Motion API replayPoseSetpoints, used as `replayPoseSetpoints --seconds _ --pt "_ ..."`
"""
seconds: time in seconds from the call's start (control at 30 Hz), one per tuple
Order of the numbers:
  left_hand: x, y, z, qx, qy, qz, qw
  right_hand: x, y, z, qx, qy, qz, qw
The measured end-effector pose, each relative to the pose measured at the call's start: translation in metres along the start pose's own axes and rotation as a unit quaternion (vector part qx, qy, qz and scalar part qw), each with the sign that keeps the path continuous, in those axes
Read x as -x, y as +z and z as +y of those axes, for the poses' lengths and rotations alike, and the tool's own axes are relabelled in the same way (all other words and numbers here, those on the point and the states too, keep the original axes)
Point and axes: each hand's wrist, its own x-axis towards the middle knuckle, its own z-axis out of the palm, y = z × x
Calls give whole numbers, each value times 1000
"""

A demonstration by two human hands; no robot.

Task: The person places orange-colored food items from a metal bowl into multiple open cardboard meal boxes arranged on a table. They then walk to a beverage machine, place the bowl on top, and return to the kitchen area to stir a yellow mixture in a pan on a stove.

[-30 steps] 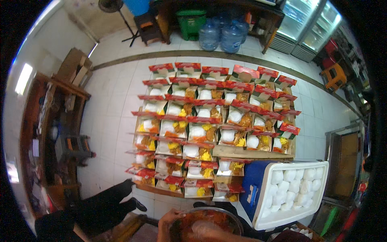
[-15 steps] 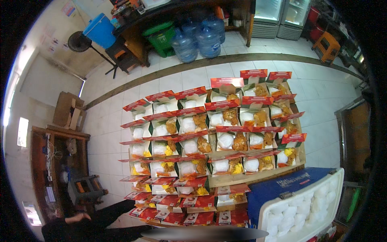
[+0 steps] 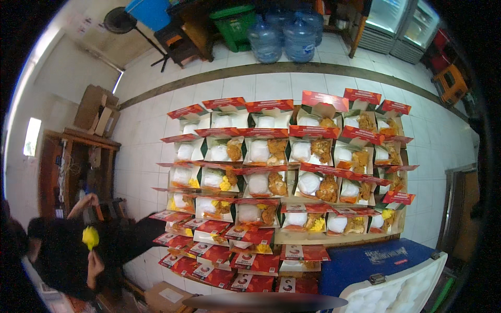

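Note:
Neither of my hands is in view. In front of me stand rows of open meal boxes (image 3: 250, 112) with red printed lids. Many hold a round white wrapped portion (image 3: 259, 184) and a piece of fried chicken (image 3: 277, 183). Small yellow bundles (image 3: 317, 224) lie in several boxes nearer me. The nearest boxes have their red lids (image 3: 254, 262) folded down over the food. At the left a co-worker in dark clothes (image 3: 62, 235) holds up a yellow tapered bundle (image 3: 90, 237) in one hand; their other hand (image 3: 85, 203) is raised beside it.
A blue cooler box (image 3: 360, 261) with its white-lined lid (image 3: 391, 292) open stands at the near right. Blue water jugs (image 3: 300, 44) and a green bin (image 3: 232, 28) line the far side. A cardboard box (image 3: 167, 296) sits at the near left. A fan (image 3: 120, 21) stands far left.
My view has shifted, so the boxes sit lower and the co-worker shows more fully at the left. The yellow bundle in the co-worker's hand has come into view.

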Motion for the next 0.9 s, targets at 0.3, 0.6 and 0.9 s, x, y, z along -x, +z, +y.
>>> replayPoseSetpoints --seconds 0.3,0.6,0.9 --pt "13 14 -17 -3 24 -18 1000 236 -127 -51 -203 -51 -191 959" --pt "-21 28 -93 8 63 38 997 454 -141 -83 -176 4 -625 761" --pt "42 27 -102 79 96 50 991 415 -167 -75 -285 30 -138 948"
